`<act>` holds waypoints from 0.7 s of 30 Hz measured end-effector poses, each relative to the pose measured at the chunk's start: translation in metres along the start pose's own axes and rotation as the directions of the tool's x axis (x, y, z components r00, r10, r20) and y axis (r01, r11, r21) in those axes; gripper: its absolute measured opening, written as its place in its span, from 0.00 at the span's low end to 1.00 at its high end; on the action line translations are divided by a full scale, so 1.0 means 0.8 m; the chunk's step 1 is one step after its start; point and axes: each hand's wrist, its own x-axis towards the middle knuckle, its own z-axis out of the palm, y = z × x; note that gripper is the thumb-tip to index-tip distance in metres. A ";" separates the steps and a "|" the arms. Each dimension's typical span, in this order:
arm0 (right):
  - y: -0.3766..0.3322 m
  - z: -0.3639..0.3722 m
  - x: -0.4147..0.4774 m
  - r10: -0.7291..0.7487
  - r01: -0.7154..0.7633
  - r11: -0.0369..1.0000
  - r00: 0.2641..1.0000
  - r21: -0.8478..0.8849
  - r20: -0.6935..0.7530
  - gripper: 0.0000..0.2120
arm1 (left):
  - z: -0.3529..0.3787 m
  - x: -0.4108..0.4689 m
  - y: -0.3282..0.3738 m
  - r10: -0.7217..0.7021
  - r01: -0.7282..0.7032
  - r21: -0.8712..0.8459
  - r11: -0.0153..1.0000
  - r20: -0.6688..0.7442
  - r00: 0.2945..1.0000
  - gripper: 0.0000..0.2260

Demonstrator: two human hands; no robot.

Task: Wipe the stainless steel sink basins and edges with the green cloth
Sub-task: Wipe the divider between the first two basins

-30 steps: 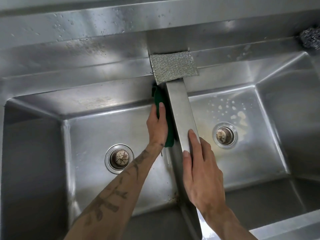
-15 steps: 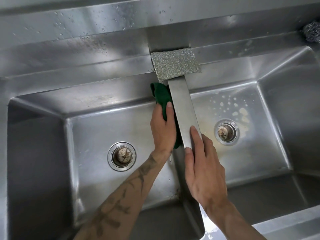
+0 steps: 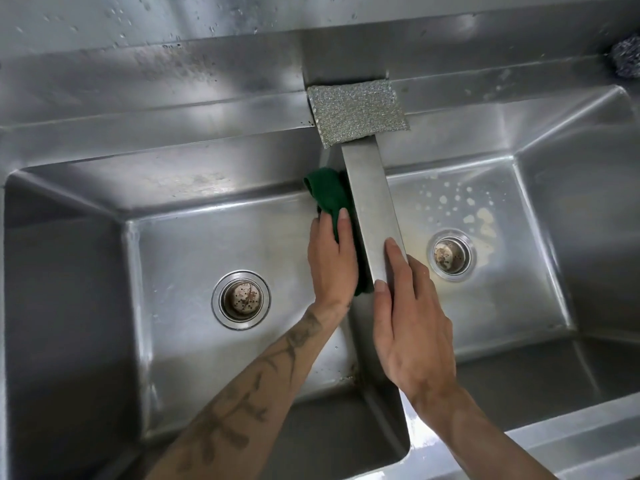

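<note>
A double stainless steel sink [image 3: 86, 209] is being viewed from above, its back ledge speckled with water drops. The green cloth [image 3: 330, 194] is being pressed flat against the left-basin wall of the divider [image 3: 372, 209] by the left hand [image 3: 332, 261], fingers held together and laid over the cloth, with green fabric bunching out beyond the fingertips and showing again beside the wrist. Just to the right of that hand, the right hand [image 3: 412, 323] is being rested on the divider's top edge, fingers extended and close together, nothing being gripped. Beyond both hands, at the divider's far end, a silver scouring pad [image 3: 356, 110] is being left lying flat. Left of the left hand, a drain [image 3: 241, 299] is being shown in the basin floor; right of the right hand, a second drain [image 3: 450, 256] is sitting among pale soapy spots [image 3: 464, 206]. Far off to the right, a steel wool ball [image 3: 627, 62] is partly being cut off by the frame.
</note>
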 end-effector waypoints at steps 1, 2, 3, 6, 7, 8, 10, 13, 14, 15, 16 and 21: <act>0.001 0.001 0.001 -0.001 0.001 1.000 1.000 -0.004 -0.005 0.26 | 0.003 0.003 -0.017 -0.025 0.024 0.053 0.998 0.015 1.000 0.14; 0.002 0.002 0.002 0.001 -0.001 1.000 1.000 -0.007 -0.008 0.26 | 0.004 0.004 -0.033 -0.061 0.057 0.107 0.993 0.032 0.998 0.15; 0.003 0.002 0.003 0.006 -0.006 1.000 1.000 -0.006 -0.007 0.26 | 0.006 0.003 -0.048 -0.098 0.090 0.139 0.986 0.051 0.994 0.16; 0.001 0.001 0.001 0.006 -0.006 1.000 1.000 0.004 -0.004 0.26 | 0.003 -0.009 -0.059 -0.108 0.100 0.152 0.983 0.046 0.993 0.19; 0.000 0.001 0.001 0.005 -0.005 1.000 1.000 0.004 -0.008 0.26 | 0.000 -0.017 -0.052 -0.074 0.067 0.130 0.989 0.047 0.996 0.19; -0.001 0.001 0.001 0.008 -0.008 1.000 1.000 0.005 -0.010 0.26 | -0.003 -0.029 -0.044 -0.037 0.032 0.089 0.996 0.055 0.998 0.17; 0.000 0.000 0.003 0.013 -0.013 1.000 1.000 0.011 -0.003 0.25 | -0.012 -0.059 -0.033 0.030 -0.029 -0.012 1.000 0.088 0.996 0.12; -0.002 -0.001 0.003 0.019 -0.019 1.000 1.000 0.023 0.003 0.25 | -0.017 -0.080 -0.042 0.084 -0.083 -0.015 0.996 0.116 0.990 0.12; -0.003 -0.001 0.003 0.018 -0.018 0.999 1.000 0.028 -0.004 0.25 | -0.016 -0.078 -0.053 0.067 -0.071 0.034 0.997 0.110 0.992 0.15; -0.003 0.000 0.003 0.016 -0.016 0.999 1.000 0.030 -0.011 0.25 | -0.015 -0.075 -0.066 0.039 -0.051 0.105 0.993 0.109 0.993 0.17; -0.002 0.000 0.003 0.014 -0.014 1.000 1.000 0.028 -0.012 0.25 | -0.014 -0.070 -0.080 0.010 -0.032 0.193 0.981 0.111 0.994 0.20; -0.001 -0.001 0.003 0.023 -0.023 0.999 1.000 0.026 -0.002 0.25 | -0.013 -0.077 -0.095 -0.089 0.052 0.276 0.960 0.123 0.988 0.21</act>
